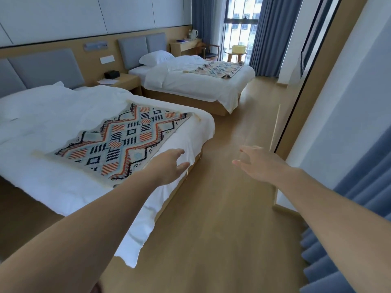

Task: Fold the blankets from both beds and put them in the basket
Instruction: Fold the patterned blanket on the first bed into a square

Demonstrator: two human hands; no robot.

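Observation:
A patterned blanket (118,140) with orange, black and blue diamonds lies flat across the foot of the near bed (53,115). A second patterned blanket (218,69) lies spread on the far bed (190,81). A pale yellow basket (239,48) stands on a small round table by the window. My left hand (171,166) is stretched out, open, over the near bed's foot corner, just right of the blanket. My right hand (258,161) is open over the floor, holding nothing.
A wooden aisle (222,187) runs between the beds' feet and the right wall. A nightstand (120,81) sits between the beds. A desk (184,46) and chair (209,51) stand at the back. Blue curtains (349,229) hang at my right.

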